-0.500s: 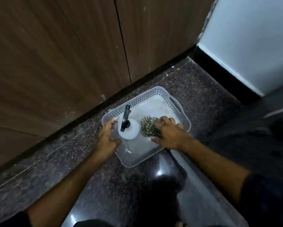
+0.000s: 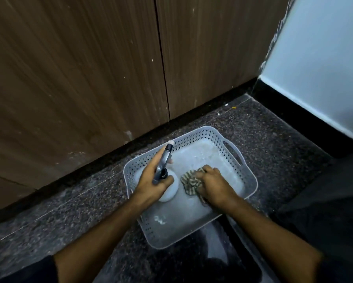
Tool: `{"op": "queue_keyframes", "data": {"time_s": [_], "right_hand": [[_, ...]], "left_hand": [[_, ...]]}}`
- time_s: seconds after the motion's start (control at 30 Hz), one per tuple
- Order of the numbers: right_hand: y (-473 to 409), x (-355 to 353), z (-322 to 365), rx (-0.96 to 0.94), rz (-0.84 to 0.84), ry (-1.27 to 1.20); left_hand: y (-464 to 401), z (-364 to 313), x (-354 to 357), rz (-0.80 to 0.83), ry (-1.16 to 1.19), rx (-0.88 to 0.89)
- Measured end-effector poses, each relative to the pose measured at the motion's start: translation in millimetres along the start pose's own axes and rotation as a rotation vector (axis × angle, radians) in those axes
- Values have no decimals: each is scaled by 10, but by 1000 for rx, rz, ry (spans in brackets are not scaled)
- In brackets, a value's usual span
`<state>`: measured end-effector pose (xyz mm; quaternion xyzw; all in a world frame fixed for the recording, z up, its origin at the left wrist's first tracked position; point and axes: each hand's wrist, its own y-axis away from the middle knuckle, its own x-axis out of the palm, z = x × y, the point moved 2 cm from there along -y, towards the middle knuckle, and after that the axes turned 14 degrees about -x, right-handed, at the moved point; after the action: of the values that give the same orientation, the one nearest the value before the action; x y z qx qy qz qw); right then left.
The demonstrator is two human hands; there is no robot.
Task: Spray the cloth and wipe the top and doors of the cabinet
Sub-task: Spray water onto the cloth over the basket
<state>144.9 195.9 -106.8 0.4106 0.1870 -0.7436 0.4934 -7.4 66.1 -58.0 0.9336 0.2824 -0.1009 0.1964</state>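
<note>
The left hand's fingers (image 2: 167, 179) curl round the neck of the spray bottle (image 2: 169, 190), thumb lying across it just under the dark trigger head (image 2: 163, 162), whose nozzle points to about 1 o'clock. The left hand (image 2: 153, 184) grips it over the basket's 9 o'clock side. The right hand's fingers (image 2: 209, 170) are bunched together and pressed down into the striped cloth (image 2: 188, 182), gathering it; whether they have truly pinched it or only rest on it I cannot quite tell, since the right hand (image 2: 214, 185) hides the contact. The cloth lies in the middle of the grey perforated basket (image 2: 249, 180), which stands on the speckled floor (image 2: 69, 211), with the cabinet doors (image 2: 79, 78) at 12 o'clock.

The step in hand looks like the pick-up of both tools; nothing is sprayed or wiped yet. Next, both want lifting clear of the basket, the nozzle turned toward the cloth at 3 o'clock, and a finger moved onto the trigger.
</note>
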Motion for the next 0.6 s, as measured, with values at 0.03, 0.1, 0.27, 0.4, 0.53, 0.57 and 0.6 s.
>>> {"op": "queue_keyframes", "data": {"time_s": [0.03, 0.1, 0.27, 0.4, 0.53, 0.57, 0.6], "right_hand": [[35, -70, 8, 82, -113, -186], [149, -215, 35, 285, -330, -650], [252, -472, 146, 261, -410, -1454], [165, -572, 250, 329, -487, -1599], [141, -613, 251, 379, -523, -1698], [128, -626, 249, 368, -508, -1688], [111, -641, 255, 373, -489, -1657]], "left_hand": [[30, -52, 0, 6, -11, 12], [76, -182, -15, 92, -21, 88], [38, -508, -68, 251, -41, 10], [28, -659, -40, 300, -175, -92], [30, -688, 15, 206, -162, -195], [36, -675, 36, 179, -170, -215], [47, -660, 50, 144, -202, -223]]}}
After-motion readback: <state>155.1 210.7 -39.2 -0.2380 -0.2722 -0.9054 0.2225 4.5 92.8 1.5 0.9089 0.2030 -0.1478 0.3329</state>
